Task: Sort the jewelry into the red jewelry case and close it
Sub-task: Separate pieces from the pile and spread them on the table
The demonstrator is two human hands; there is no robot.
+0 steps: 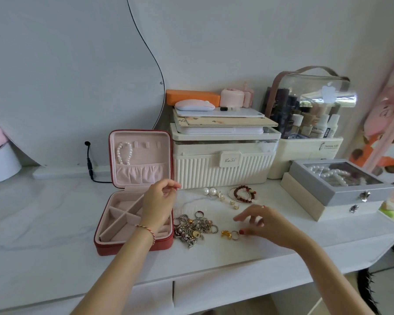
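Observation:
The red jewelry case (132, 247) stands open on the white table, its pink lid upright with a pearl bracelet (124, 153) hanging inside. My left hand (158, 201) hovers over the case's right side, fingers loosely curled, nothing visible in them. My right hand (263, 222) is spread above the table, thumb next to a gold ring (235, 234) and a gold charm (226, 233). A heap of silver rings and charms (192, 226) lies beside the case. Pearl earrings (209, 191) and a red bead bracelet (245, 193) lie farther back.
A cream ribbed storage box (223, 164) stands behind the jewelry, with a mouse and books on top. A grey box with pearls (341, 181) sits on a cream box at the right. A cosmetics organiser (309, 114) is at the back right, a mirror (73, 76) at the left.

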